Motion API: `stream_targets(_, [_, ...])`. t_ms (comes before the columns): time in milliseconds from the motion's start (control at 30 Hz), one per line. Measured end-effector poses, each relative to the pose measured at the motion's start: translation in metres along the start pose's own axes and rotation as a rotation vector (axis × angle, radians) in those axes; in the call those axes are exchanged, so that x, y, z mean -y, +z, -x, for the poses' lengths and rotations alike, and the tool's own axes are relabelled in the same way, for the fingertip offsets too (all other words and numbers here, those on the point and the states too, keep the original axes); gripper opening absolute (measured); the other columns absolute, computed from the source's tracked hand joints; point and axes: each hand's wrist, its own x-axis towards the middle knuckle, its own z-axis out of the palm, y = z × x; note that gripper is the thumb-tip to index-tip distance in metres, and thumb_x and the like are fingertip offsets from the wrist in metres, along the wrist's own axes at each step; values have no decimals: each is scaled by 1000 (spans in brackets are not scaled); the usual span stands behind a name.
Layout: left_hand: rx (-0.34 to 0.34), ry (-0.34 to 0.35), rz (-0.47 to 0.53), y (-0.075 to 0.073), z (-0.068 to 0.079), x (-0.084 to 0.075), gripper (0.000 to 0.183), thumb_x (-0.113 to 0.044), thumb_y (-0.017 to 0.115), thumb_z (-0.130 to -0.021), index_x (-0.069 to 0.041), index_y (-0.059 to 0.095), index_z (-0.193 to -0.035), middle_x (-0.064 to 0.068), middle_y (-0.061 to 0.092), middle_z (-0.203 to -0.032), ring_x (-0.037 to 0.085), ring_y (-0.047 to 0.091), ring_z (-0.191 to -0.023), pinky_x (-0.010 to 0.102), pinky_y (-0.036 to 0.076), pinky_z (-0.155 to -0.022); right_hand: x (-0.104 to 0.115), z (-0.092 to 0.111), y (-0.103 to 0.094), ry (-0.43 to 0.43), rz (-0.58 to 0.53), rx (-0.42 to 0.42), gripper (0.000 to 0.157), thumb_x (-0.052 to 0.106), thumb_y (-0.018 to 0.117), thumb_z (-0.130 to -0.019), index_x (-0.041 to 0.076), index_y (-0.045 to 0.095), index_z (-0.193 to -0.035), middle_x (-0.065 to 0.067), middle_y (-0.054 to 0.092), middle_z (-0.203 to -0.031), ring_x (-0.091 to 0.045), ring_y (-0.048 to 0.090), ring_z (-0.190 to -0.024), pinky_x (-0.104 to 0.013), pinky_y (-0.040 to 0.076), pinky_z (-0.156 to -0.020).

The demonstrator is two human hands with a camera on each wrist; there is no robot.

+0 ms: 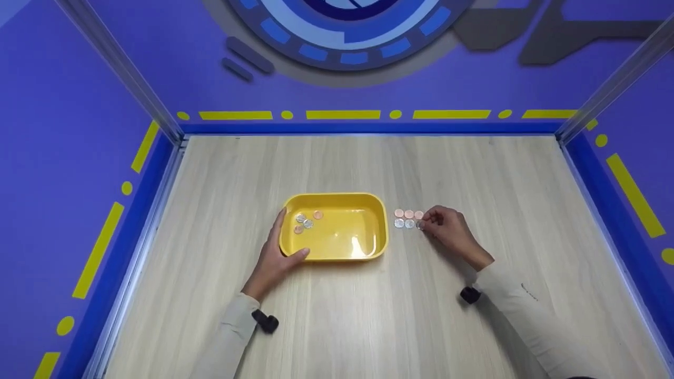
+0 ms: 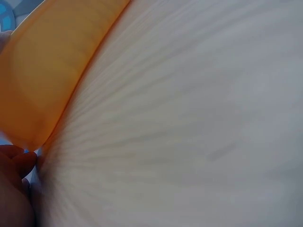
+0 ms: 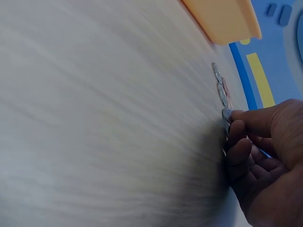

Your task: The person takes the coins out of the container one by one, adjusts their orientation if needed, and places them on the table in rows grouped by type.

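Observation:
A yellow plastic tray [image 1: 342,252] stands on the table with several silver and copper coins [image 1: 318,215] lying loose in its left part. My left hand [image 1: 276,259] grips the tray's left end, its thumb at the front rim and the fingers along the side. Right of the tray, three copper coins [image 1: 409,214] lie in a row, with two silver coins [image 1: 404,223] in a second row in front of them. My right hand [image 1: 447,229] pinches a silver coin [image 3: 227,114] at the right end of that front row, its fingertips close over the table.
The wood-grain table [image 1: 337,321] is bounded at the back by a blue printed wall [image 1: 342,95], with more blue panels [image 1: 58,173] at both sides. Small black wrist cameras [image 1: 265,321] sit at both sleeve cuffs.

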Motion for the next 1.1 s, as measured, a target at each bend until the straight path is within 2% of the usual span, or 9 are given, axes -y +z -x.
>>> stream_targets(233, [5, 19, 21, 0, -1, 1, 116, -38, 89, -92, -38, 11, -178, 2, 28, -180, 25, 47, -151, 51, 35, -123, 1, 3, 2, -30, 58, -35, 8, 1, 77, -101, -2, 75, -108, -11, 72, -92, -17, 63, -77, -22, 49, -64])
stream_targets(500, [4, 9, 28, 0, 1, 1, 115, -38, 89, -92, -39, 12, -178, 3, 29, -180, 25, 47, -150, 52, 35, -124, 1, 3, 7, -67, 83, -49, 7, -1, 78, -99, -2, 76, -106, -11, 71, -93, -21, 62, -82, -22, 47, -67])
stream_targets(833, [-5, 4, 27, 0, 2, 3, 114, -34, 89, -93, -37, 14, -178, 6, 32, -179, 28, 47, -151, 54, 33, -126, 0, 4, 12, -113, 85, -92, 9, -6, 81, -94, -3, 76, -101, -11, 72, -92, -18, 62, -83, -20, 46, -72])
stream_targets(1100, [0, 11, 18, 0, 0, 1, 114, -36, 89, -92, -38, 13, -178, 4, 32, -178, 26, 49, -149, 51, 36, -123, 0, 4, 9, -94, 80, -80, 7, -3, 80, -97, -2, 77, -103, -12, 74, -95, -18, 63, -84, -21, 47, -72])
